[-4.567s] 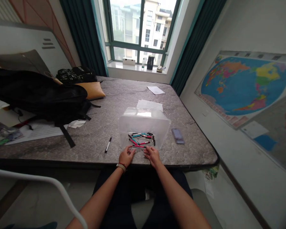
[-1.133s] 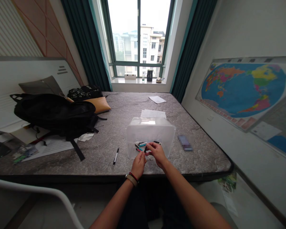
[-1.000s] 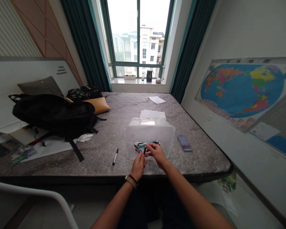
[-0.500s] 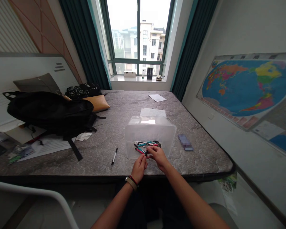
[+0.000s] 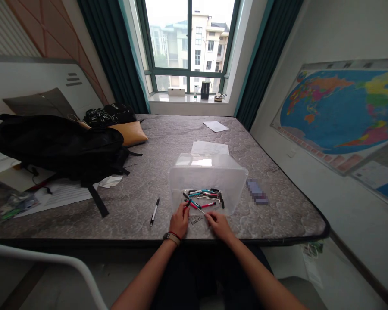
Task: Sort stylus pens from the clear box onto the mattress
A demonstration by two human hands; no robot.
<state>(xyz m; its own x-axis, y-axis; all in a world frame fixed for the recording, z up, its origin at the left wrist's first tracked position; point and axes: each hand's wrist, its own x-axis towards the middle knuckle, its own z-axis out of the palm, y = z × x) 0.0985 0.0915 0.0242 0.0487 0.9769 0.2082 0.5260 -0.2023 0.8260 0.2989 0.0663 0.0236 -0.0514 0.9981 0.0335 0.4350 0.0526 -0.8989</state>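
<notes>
At the near edge of the mattress (image 5: 158, 142), both hands work just in front of a clear plastic box (image 5: 213, 174). Left hand (image 5: 179, 222): grip clamped on a dark pen (image 5: 188, 203), which points up and away toward the box's near wall; a watch and a red band sit at the wrist. Right hand (image 5: 218, 221): fingers curled low over the mattress, just right of the left hand. Whether its grip is together or apart cannot be told, and a thin pale piece between the two hands is too small to identify.

The box holds a loose pile of pens (image 5: 204, 195) in teal, red and black, lying flat on its bottom. A single black-and-white pen (image 5: 154, 211) lies on the mattress left of the box, well apart from the pile. A blurred flat object (image 5: 257, 192) lies right of the box.

Far of the box lie two sheets of paper (image 5: 210, 147). A black backpack (image 5: 58, 144) occupies the left of the bed, with a tan cushion (image 5: 129, 133) behind it. A world map (image 5: 342, 107) hangs on the right wall, and a window (image 5: 189, 43) fills the far wall.
</notes>
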